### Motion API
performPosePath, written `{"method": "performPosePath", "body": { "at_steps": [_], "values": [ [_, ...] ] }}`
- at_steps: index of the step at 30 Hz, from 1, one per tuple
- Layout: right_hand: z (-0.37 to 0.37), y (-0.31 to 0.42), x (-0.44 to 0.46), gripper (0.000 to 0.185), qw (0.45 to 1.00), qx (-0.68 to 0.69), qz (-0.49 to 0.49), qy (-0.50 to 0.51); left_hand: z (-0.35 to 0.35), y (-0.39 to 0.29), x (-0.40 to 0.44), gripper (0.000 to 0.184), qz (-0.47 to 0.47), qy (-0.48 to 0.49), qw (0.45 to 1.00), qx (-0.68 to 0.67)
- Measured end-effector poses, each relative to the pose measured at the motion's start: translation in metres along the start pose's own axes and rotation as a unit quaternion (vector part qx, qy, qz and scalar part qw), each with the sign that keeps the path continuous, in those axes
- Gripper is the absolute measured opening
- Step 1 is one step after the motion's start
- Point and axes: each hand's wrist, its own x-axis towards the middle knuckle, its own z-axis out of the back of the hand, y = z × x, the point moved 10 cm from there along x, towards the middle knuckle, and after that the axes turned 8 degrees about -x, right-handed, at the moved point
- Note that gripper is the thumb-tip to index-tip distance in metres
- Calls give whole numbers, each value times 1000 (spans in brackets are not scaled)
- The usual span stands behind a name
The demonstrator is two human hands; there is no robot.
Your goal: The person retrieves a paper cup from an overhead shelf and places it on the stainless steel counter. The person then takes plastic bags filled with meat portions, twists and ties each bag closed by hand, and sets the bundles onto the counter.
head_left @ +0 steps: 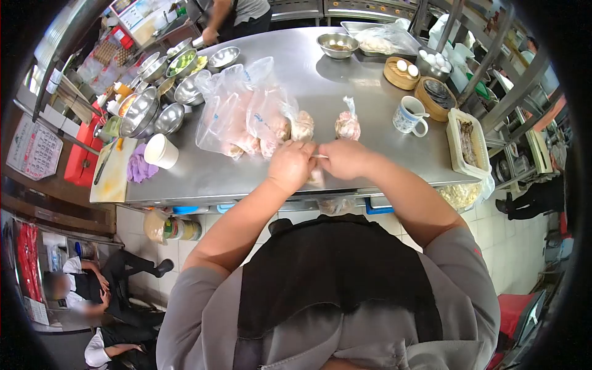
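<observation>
Small clear plastic bag of pale pink filling (316, 178): frame centre, near edge of the silver steel bench (376, 86); partly hidden, blurred. Left hand (292, 163) and right hand (347, 158): close together, fingers pinched on its neck. Handling, I judge: modest weight, soft, slick; best gripped by the gathered neck. Surroundings: heap of large clear plastic bags of pinkish pieces (245, 123), upper left of centre, crowding the left hand; blue-and-white ceramic mug (407, 118), right, well apart.
</observation>
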Motion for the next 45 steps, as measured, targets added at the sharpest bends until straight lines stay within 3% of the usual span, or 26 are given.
{"method": "performPosePath", "body": {
  "at_steps": [3,7,10,14,17,19,23,27,30,31,34,38,41,45],
  "values": [
    [4,16,-1,29,995,82,42,28,-13,25,-6,13,180,130,975,-21],
    [6,26,-2,18,971,185,117,-92,4,18,-21,18,52,-32,987,-149],
    [-11,10,3,17,912,410,10,9,-13,48,-28,17,108,-87,960,-244],
    [-37,-1,3,21,841,538,-18,51,-4,39,-35,14,30,-126,983,-130],
    [-53,-26,12,26,846,531,-40,11,-3,40,-45,14,53,-122,981,-142],
    [-50,-39,20,29,895,441,-52,-39,-7,45,-49,11,76,-121,978,-154],
    [-42,-44,35,34,976,125,-54,-171,-37,78,-41,11,181,-88,946,-254],
    [-68,-27,44,43,991,86,-79,-72,-63,91,-41,19,314,-65,839,-439],
    [-66,-17,39,38,991,119,-51,-29,-57,76,-40,21,326,-79,837,-433],
    [-54,-9,29,36,990,139,-36,-12,-58,71,-37,21,298,-62,860,-410],
    [-51,-4,18,33,985,174,-2,-12,-39,48,-34,18,194,-132,887,-399],
    [-26,5,2,27,994,66,40,-81,-43,32,-37,28,31,-27,986,-163],
    [-12,10,-6,14,978,9,83,-191,-32,20,-29,34,44,-15,984,-171],
    [5,18,-18,11,966,32,91,-239,-36,15,-28,35,33,-5,984,-176]
  ]
}}
